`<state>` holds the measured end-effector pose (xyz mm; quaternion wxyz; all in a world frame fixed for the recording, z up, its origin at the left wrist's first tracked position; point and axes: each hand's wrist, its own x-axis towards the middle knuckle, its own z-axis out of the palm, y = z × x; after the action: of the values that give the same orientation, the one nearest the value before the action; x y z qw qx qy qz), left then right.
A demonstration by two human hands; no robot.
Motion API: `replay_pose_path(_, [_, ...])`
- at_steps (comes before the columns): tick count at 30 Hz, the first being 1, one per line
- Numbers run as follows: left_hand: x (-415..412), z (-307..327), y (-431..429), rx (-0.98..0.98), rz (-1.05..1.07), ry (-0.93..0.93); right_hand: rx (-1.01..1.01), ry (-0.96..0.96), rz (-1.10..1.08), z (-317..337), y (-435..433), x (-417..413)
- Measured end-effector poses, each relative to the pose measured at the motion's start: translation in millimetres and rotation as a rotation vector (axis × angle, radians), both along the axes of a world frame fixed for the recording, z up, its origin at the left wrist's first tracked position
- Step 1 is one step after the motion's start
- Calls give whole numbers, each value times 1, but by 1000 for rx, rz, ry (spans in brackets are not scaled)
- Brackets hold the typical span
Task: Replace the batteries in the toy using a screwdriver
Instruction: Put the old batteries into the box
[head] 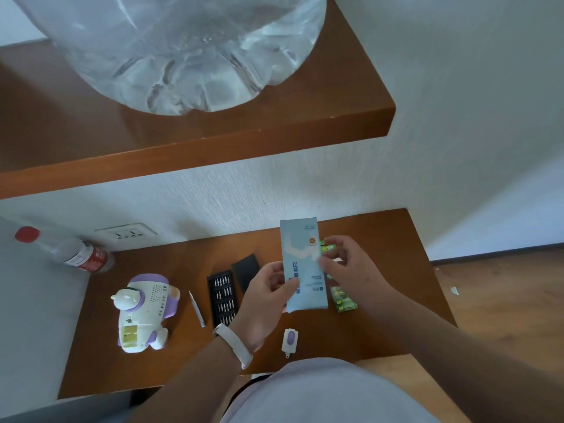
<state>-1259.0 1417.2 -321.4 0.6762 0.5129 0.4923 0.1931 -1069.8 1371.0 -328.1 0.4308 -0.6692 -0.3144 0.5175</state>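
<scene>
Through the head camera the biggest thing I saw was a clear water jug [183,50] resting on a wooden shelf [274,138] fixed to the wall. Below it ran the brown counter [396,315], where everything else lay.

Both hands were raised over the counter's right half, holding a pale blue packet [303,270] upright between them. The left hand [268,300], with a white wristband [233,343], gripped the packet's left edge, thumb across the front. The right hand [348,270] pinched the right edge with curled fingers; small green pieces showed by its fingertips, and I couldn't tell whether it held them too.

The toy [143,312], white and purple, lay at the left of the counter, well apart from the hands, its battery bay open and yellowish inside. A plastic bottle [76,251] with a red cap leaned behind it near the wall socket [128,233].

Between the toy and the left hand lay an open black bit case [222,297], its lid [245,270] just behind it. The screwdriver [197,308] lay beside the case, on the toy's side. A green battery pack [343,300] lay under the packet's right corner. The small battery cover [290,340] lay near the counter's front edge.
</scene>
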Motion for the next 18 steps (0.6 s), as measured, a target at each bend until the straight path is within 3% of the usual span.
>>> replay_pose_path(12, [16,-62,5,-97,124,164,-182,-57,157,-81,2,-6])
replay_pose_path(18, [22,-91,4,-4,147,298,-215,-156,170,-113,15,-15])
